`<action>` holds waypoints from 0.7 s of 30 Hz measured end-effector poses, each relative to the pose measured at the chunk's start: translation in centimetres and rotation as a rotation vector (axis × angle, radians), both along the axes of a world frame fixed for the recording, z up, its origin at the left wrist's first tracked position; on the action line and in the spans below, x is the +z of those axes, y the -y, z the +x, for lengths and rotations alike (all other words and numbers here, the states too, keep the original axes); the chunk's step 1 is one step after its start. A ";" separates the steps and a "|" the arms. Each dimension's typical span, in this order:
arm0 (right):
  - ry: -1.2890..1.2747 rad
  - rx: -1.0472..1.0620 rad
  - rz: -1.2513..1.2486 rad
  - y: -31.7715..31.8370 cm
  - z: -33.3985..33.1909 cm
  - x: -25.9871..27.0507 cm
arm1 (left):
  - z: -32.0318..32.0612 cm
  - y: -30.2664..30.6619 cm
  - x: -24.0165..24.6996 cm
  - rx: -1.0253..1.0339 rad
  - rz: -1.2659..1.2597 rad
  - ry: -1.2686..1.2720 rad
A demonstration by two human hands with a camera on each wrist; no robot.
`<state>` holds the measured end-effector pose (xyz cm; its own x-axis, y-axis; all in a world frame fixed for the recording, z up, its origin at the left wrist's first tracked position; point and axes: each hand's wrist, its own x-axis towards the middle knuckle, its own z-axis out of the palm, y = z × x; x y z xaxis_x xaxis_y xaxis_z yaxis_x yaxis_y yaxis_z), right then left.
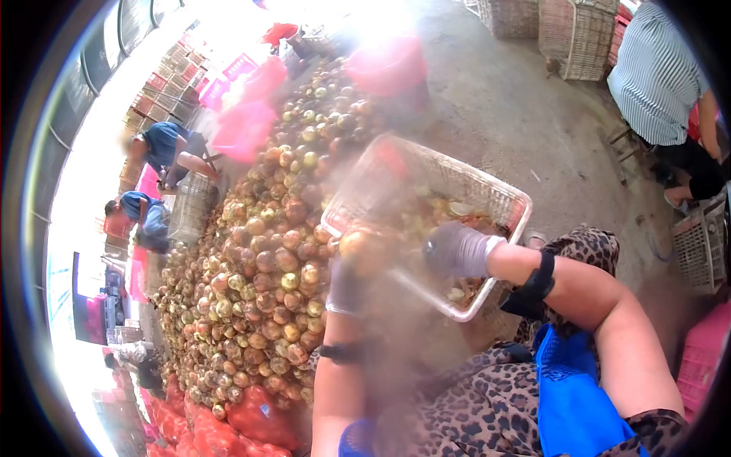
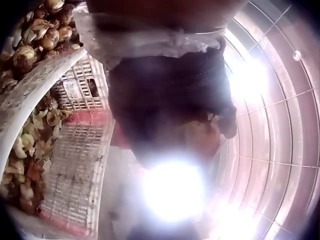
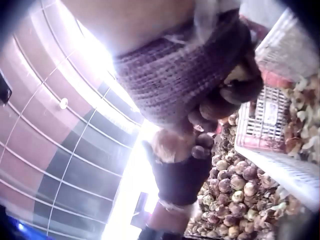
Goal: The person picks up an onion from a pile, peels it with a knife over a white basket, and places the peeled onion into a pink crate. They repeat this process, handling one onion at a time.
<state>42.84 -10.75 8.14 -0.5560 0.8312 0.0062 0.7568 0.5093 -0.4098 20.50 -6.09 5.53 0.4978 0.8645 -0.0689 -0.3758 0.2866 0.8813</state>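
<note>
My left hand (image 1: 344, 288), in a dark glove, holds a brown-skinned onion (image 3: 171, 145) near the left rim of a pale plastic crate (image 1: 487, 183). Glare and a smudge blur this hand in the head and left wrist views. The right hand (image 3: 182, 75) wears a purple knit glove with dark-coated fingers. Its fingers curl over the crate around a small pale-brown thing (image 3: 238, 75), mostly hidden, whose kind I cannot tell. Inside the crate lie loose onion skins and scraps (image 2: 27, 150).
A large heap of onions (image 1: 259, 282) spreads on the left, with red mesh bags (image 1: 259, 417) at its near end. Beyond the crate stands a pink tub (image 1: 388, 67). Seated people (image 1: 164, 148) work at the left; another person (image 1: 659, 76) sits at the right.
</note>
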 end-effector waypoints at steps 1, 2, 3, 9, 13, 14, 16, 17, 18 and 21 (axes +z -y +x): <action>-0.058 -0.088 0.112 0.4 -0.2 -0.5 | 0.0 0.2 0.3 0.024 0.033 -0.179; -0.113 -0.174 0.223 0.8 -0.2 -0.9 | 0.5 0.5 0.6 0.006 0.035 -0.187; -0.265 -0.244 0.271 0.6 -0.3 -0.8 | 1.1 0.7 1.2 -0.013 0.041 -0.195; -0.577 -0.393 0.000 -1.2 -1.0 -0.2 | 3.6 1.6 4.5 -0.137 0.083 -0.198; -0.511 -0.367 -0.055 -2.0 -1.1 -2.3 | 3.2 2.1 2.9 -0.072 0.094 -0.317; -0.598 -0.315 -0.064 -2.3 -1.0 -2.6 | 2.6 2.0 2.6 -0.133 0.030 -0.205; -0.669 -0.233 -0.048 -2.6 -0.5 -3.3 | 1.5 1.9 2.1 -0.264 -0.096 0.013; -0.652 -0.199 -0.025 -2.9 -0.2 -3.6 | 0.8 1.5 0.7 -0.272 -0.072 -0.012; -0.635 -0.166 -0.001 -3.0 0.0 -3.6 | 0.9 1.5 1.2 -0.281 -0.060 -0.026; -0.794 -0.231 -0.035 -3.1 0.4 -3.4 | 1.7 1.9 3.9 -0.284 -0.073 -0.038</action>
<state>43.26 -7.65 4.77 -0.2118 0.9310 0.2974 0.3194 0.3535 -0.8792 22.24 -7.96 9.44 0.7151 0.6830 -0.1487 -0.2387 0.4386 0.8664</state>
